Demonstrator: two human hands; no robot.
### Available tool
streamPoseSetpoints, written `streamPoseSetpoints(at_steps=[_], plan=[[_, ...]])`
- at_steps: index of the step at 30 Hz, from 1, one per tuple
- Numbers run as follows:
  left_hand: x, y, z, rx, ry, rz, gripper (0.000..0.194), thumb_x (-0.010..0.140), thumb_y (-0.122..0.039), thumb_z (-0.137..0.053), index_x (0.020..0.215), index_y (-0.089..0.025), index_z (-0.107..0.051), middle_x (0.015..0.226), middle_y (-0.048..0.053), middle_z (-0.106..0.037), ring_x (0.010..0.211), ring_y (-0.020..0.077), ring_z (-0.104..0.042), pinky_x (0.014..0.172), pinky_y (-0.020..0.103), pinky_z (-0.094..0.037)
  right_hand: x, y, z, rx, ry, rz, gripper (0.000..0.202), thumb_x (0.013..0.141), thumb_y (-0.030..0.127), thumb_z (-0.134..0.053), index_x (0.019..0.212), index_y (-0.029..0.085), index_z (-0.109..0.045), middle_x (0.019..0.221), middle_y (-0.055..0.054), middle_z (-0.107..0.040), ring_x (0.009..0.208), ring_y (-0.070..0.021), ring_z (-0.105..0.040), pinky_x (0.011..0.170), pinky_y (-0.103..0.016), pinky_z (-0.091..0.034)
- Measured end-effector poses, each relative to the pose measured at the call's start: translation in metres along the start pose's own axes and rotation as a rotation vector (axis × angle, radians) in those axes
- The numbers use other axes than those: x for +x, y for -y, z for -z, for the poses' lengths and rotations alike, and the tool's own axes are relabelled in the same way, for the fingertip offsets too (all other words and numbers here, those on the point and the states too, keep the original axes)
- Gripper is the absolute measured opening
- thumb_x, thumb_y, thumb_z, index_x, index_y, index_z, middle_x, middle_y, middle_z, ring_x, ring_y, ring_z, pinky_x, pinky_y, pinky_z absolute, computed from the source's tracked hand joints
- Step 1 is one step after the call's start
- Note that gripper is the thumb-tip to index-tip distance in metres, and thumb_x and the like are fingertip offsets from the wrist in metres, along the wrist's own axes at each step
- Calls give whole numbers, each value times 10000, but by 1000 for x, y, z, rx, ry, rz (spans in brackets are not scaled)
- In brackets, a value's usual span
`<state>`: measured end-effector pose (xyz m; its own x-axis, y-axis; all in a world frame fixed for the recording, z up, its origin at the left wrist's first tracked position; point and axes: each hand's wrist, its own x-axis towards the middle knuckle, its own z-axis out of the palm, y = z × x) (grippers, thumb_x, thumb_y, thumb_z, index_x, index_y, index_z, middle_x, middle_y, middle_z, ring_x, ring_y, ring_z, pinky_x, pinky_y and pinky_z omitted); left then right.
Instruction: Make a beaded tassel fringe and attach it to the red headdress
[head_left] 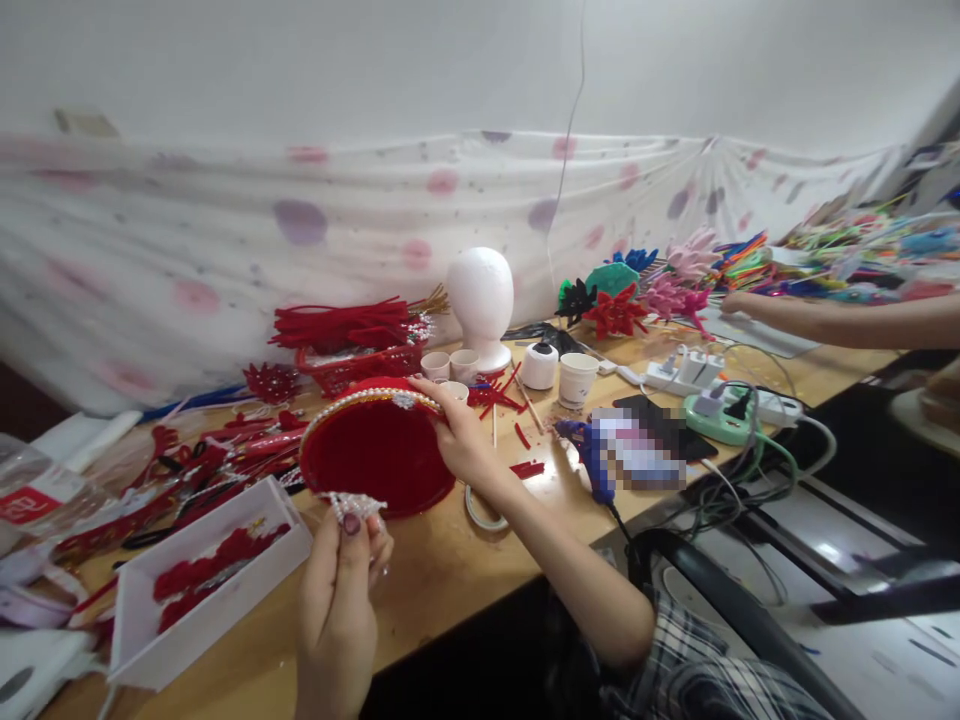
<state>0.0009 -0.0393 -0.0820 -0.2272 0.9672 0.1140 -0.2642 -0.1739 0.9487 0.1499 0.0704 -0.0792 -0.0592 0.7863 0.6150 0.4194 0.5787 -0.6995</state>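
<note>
A round red hat [379,460] trimmed with white pearls and gold stands tilted on the wooden table, its hollow side facing me. My right hand [459,430] grips its upper right rim, fingers partly hidden behind the edge. In front of the hat's lower left rim, my left hand [345,575] pinches a small white beaded ornament [356,503] between thumb and fingers. A sparkling white piece [403,400] sits on the pearl trim beside my right hand.
A white box [210,580] with red pieces lies left. Behind are a foam head [481,305], a red basket [360,370] and paper cups [577,380]. A blue glue gun [592,460], power strips [720,412] and cables are right. Another person's arm [840,320] reaches in from the right.
</note>
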Motion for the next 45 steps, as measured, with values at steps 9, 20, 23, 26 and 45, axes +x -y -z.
streamPoseSetpoints(at_steps=[9,20,23,26,45], plan=[[7,-6,-25,224,53,-55,401,925,-571,-500,830,-188,-573,798,17,-600,740,144,-574,697,251,-483,-26,16,22,136,61,-93,496,860,80,-439,1292,217,-642,1334,-78,-668,1263,-236,-596,1112,-436,-422],[10,6,-40,247,-36,-44,315,975,-458,-412,844,-200,-538,849,43,-635,842,188,-638,773,298,-511,-39,20,14,201,6,-88,518,839,81,-440,1266,275,-659,1343,-27,-660,1282,-202,-573,1129,-411,-406],[9,7,-42,244,-42,-38,299,982,-426,-398,833,-202,-529,833,37,-629,820,179,-627,774,294,-500,-39,21,15,163,11,-96,496,843,92,-448,1250,268,-669,1330,-38,-671,1265,-208,-589,1119,-416,-417],[10,8,-44,231,-41,-45,303,994,-406,-373,827,-203,-523,826,37,-622,806,175,-615,774,299,-485,-38,20,16,146,17,-107,480,852,103,-452,1251,260,-668,1333,-46,-671,1262,-215,-595,1108,-419,-427],[26,15,-57,277,-98,-135,229,969,-296,-388,797,-212,-514,819,61,-657,766,203,-603,714,319,-445,-33,14,14,215,20,-91,484,826,99,-465,1227,255,-688,1314,-29,-686,1258,-215,-599,1113,-388,-424]])
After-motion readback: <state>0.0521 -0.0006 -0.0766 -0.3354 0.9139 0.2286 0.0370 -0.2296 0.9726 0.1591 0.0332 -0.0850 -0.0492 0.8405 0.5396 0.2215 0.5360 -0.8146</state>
